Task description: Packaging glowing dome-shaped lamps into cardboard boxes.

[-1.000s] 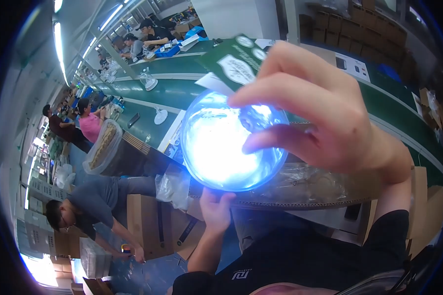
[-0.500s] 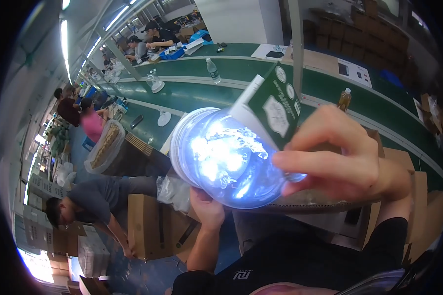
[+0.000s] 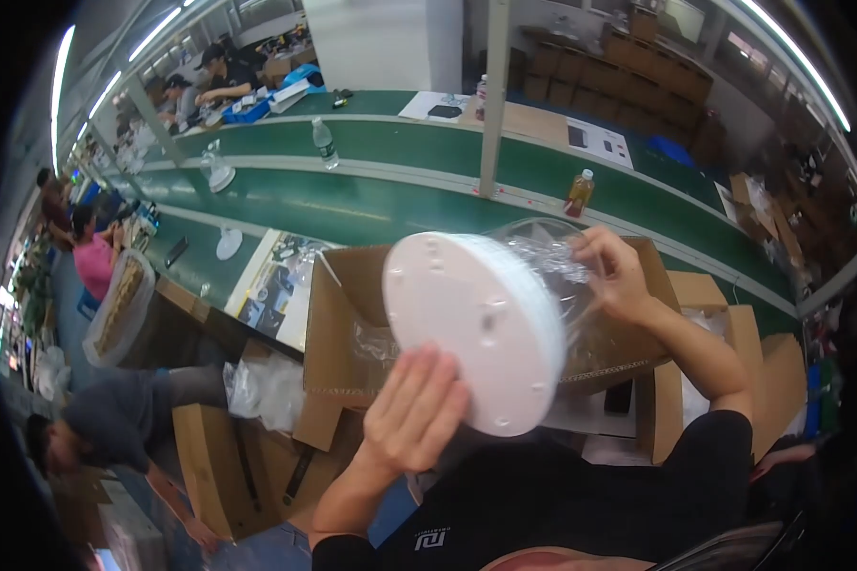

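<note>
Here we are: I've got a white round base (image 3: 462,328) up in the middle of the view, tilted face toward me, with a clear dome (image 3: 554,249) behind it. The two look joined as one piece, so that much seems done; it's in the air in front of an open carton (image 3: 331,366), not set down anywhere. Left hand (image 3: 414,411) at seven o'clock: fingers straight and together against the base; the thumb's hidden, so I can't tell whether it grips. Right hand (image 3: 614,274) at two: fingers curled in on the dome.

Round the clock now: amber bottle (image 3: 578,194) at one, clear bottle (image 3: 325,146) at eleven, both on the green bench (image 3: 390,217); printed sheets (image 3: 271,290) between nine and ten. A co-worker (image 3: 114,404) bends beside a cardboard box (image 3: 214,466) around eight. In the way? The base blocks much of the carton, where clear plastic (image 3: 374,343) lies.
</note>
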Available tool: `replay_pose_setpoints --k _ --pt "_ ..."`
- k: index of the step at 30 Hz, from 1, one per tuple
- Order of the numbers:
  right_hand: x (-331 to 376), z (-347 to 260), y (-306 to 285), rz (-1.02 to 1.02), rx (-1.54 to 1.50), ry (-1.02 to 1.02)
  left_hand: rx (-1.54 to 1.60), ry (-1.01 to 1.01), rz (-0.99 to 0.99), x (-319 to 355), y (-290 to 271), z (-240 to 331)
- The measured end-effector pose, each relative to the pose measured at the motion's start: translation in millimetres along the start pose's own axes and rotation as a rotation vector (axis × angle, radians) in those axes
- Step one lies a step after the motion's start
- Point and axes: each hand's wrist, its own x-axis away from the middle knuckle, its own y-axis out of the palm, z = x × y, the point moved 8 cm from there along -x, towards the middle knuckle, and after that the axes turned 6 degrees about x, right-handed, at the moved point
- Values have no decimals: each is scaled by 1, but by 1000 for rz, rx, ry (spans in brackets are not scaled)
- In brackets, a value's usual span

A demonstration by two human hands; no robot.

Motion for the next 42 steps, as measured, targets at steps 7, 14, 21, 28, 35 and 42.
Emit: replay_pose_setpoints --k 7,14,21,28,35,42 --pt "8 13 -19 -3 -119 118 101 -35 20 -12 3 1" --pt "-9 -15 -9 -21 -66 55 197 -295 217 6 -5 -27" --pt "-23 -11 -3 -70 3 45 188 -296 155 15 -8 -29" --pt "-68 -99 -11 -135 260 -314 421 -803 122 40 -14 -72" --pt "-120 -113 36 -335 542 -472 798 -1218 -212 81 13 -112" --pt "-138 -124 29 -549 567 -272 923 -1313 -366 72 32 -114"
